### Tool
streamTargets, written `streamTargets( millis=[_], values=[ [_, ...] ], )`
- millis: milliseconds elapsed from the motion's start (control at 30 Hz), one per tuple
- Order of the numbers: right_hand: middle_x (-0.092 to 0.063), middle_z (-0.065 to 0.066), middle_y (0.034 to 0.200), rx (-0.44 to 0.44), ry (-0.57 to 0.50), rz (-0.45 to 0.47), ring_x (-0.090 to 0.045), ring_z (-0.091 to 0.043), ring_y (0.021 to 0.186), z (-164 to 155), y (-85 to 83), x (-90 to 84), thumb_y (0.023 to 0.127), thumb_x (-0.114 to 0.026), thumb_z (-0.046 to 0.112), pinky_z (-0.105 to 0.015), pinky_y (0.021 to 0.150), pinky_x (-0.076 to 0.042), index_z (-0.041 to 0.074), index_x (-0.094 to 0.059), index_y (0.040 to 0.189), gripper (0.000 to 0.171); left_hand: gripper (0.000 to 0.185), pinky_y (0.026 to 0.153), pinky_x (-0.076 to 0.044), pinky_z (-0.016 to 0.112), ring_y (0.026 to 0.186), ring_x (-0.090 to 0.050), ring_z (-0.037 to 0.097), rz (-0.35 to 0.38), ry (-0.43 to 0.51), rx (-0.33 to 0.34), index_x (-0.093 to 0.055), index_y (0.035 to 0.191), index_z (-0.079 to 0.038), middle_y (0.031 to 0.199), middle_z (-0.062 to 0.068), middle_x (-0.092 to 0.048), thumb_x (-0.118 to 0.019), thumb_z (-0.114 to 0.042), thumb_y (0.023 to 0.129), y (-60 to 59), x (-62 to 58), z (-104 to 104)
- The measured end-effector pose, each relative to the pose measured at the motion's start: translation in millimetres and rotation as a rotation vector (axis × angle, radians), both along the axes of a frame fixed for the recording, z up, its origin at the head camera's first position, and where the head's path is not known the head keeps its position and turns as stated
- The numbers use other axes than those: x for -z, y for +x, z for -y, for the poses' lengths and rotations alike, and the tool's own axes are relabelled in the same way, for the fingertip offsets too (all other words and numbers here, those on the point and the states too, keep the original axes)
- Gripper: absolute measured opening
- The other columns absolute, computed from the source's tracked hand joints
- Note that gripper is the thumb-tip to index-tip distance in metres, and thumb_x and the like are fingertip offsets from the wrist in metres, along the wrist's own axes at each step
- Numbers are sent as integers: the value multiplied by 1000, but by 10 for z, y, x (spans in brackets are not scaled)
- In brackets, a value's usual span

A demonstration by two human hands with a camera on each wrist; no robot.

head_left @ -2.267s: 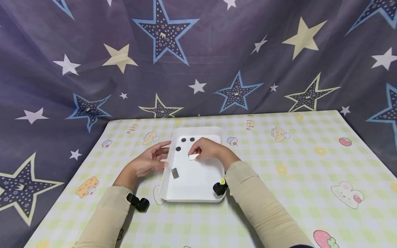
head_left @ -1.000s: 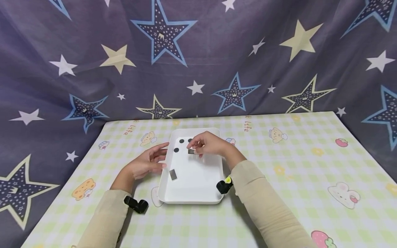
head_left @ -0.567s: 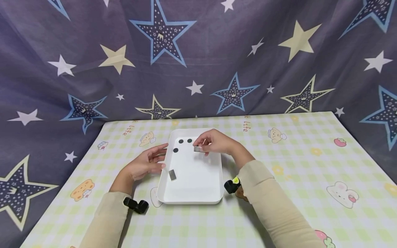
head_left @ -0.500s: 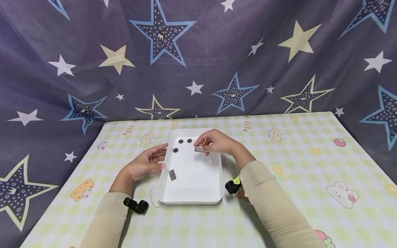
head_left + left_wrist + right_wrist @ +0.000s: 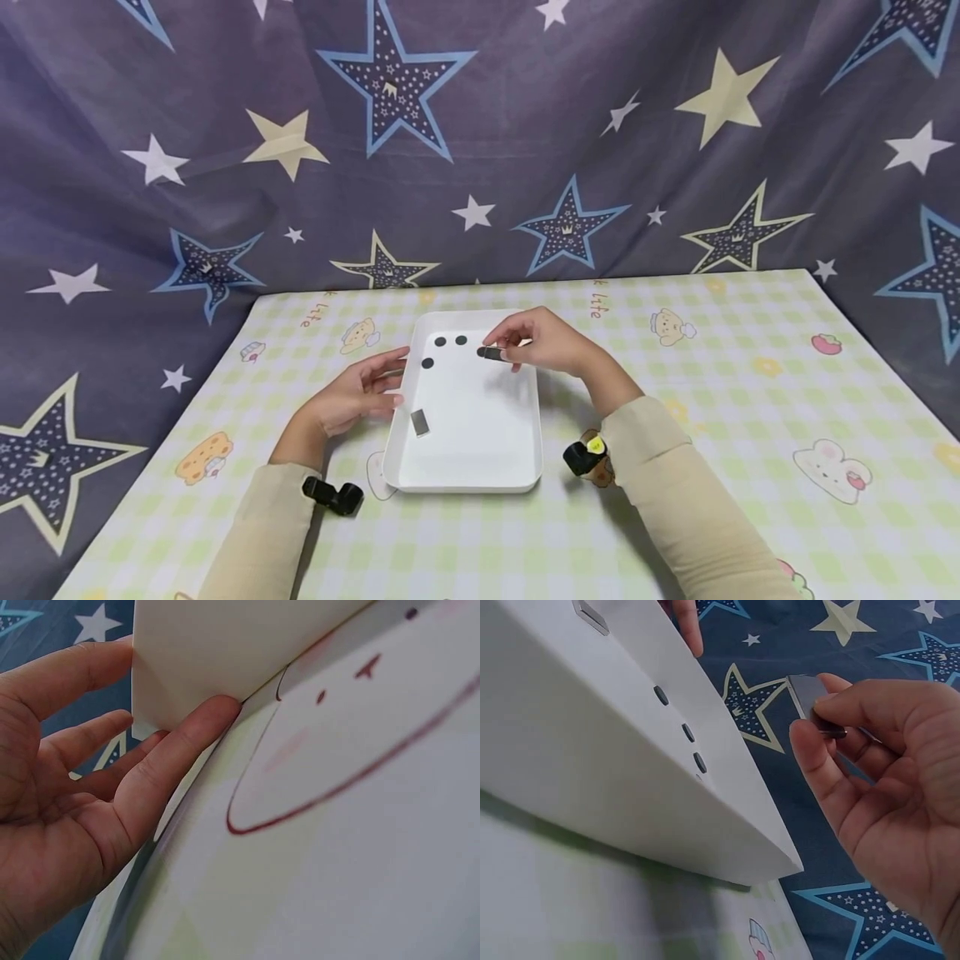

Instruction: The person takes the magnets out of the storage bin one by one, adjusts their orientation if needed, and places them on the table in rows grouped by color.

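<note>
In the head view a white tray (image 5: pixel 461 488) stands on the table. My right hand (image 5: pixel 543 340) pinches a small flat rectangular metal piece (image 5: pixel 801 691) between thumb and fingers, above the tray's far right part. A dark round disc (image 5: pixel 829 729) shows by the thumb against that piece; I cannot tell whether the two are joined. My left hand (image 5: pixel 348 400) touches the tray's left side with spread fingers, as the left wrist view also shows. Inside the tray lie three dark discs (image 5: pixel 427 363) near the far left and a second grey rectangular piece (image 5: pixel 419 422) nearer its left wall.
A checked tablecloth (image 5: pixel 735 467) with cartoon prints covers the table around the tray. Behind it hangs a dark curtain (image 5: pixel 510 150) with stars. Each sleeve carries a small black wrist camera, on the left (image 5: pixel 333 496) and on the right (image 5: pixel 585 457).
My right hand has moved right and away from the tray's middle with the metal piece, which has turned and shows a darker face. My left hand, the discs and the other piece stay put.
</note>
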State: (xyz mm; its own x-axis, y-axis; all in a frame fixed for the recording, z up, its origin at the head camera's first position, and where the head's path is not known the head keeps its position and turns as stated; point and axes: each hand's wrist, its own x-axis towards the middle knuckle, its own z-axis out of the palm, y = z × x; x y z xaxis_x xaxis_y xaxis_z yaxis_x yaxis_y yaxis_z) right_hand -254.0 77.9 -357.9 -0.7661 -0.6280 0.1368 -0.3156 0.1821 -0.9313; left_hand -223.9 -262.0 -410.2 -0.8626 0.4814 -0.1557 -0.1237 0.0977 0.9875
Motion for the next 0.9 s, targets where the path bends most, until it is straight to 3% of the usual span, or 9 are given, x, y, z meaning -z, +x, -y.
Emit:
streamTargets(
  millis=[133, 300, 600, 900],
  values=[
    [-66, -12, 88, 24, -2, -24, -61, -44, 80, -59, 21, -15, 86, -58, -12, -46, 69, -57, -6, -71, 108, 26, 84, 84, -55, 40, 130, -45, 31, 1, 4, -4, -24, 155, -5, 151, 24, -30, -68, 8, 84, 4, 3, 2],
    [-70, -13, 101, 48, -7, -52, -66, -33, 71, -148, 40, -18, 86, -61, -9, -40, 69, -56, -3, -72, 108, 25, 84, 84, -54, 41, 130, -44, 31, -4, 1, -3, -24, 155, -4, 151, 24, -30, -69, 7, 84, -1, 10, 7],
    [-69, -11, 97, 60, -31, -66, -65, -28, 69, -290, 101, 1, 87, -62, -8, -50, 69, -55, -2, -73, 108, 25, 84, 85, -54, 40, 130, -45, 31, 1, 1, 5, -24, 155, -5, 151, 24, -30, -69, 6, 84, 15, -10, -10],
    [-69, -12, 98, 147, -15, -46, -65, -37, 72, -463, 140, 46, 87, -64, -6, -49, 70, -54, 1, -75, 107, 23, 83, 85, -54, 42, 131, -43, 33, 6, 2, -1, -24, 155, -5, 152, 24, -29, -67, 7, 85, 16, -14, -9]
  ],
)
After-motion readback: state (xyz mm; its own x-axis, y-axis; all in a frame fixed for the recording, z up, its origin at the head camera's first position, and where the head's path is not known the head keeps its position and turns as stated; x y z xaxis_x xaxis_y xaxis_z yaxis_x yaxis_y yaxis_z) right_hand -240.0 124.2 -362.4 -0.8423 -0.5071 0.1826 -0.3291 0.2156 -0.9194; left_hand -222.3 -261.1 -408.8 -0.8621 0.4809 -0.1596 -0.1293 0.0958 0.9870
